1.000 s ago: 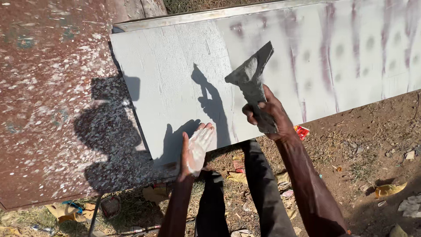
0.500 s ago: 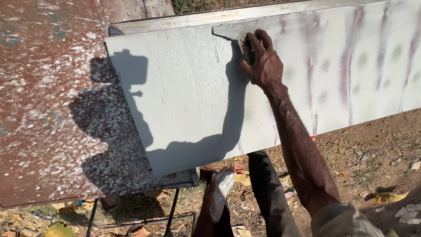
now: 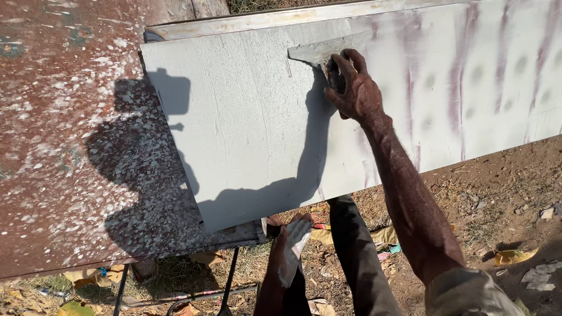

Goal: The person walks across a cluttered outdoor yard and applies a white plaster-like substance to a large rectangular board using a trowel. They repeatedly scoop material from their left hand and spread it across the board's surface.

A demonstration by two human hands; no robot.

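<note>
Rusty surface: at the far left of the frame I see a broad reddish-brown metal sheet (image 3: 64, 146) flecked with white spatter; a dark shadow of a head and shoulder falls across its right part.
Stand: below the sheet, at lower centre-left, thin dark metal legs (image 3: 229, 281) run down to the littered ground.
Panel: a long flat grey-white board (image 3: 246, 134) spans from centre-left to the right edge, lying tilted across the rusty sheet; its left part looks evenly coated grey, its right part shows purplish streaks.
Left hand: at lower centre, my left hand (image 3: 291, 246) hangs below the board's lower edge, well apart from the tool, palm smeared pale, fingers loosely extended and holding nothing.
Tool: at upper centre, a wide flat metal scraper blade (image 3: 313, 52), grey with paste, lies pressed on the board near its top edge.
Right hand: just right of the blade, my right hand (image 3: 351, 85) is curled tight around the scraper's handle, which is hidden inside the fist; the arm stretches down to the lower right.
Ground: at right, brown dirt (image 3: 503, 199) with scattered scraps and dry leaves.
</note>
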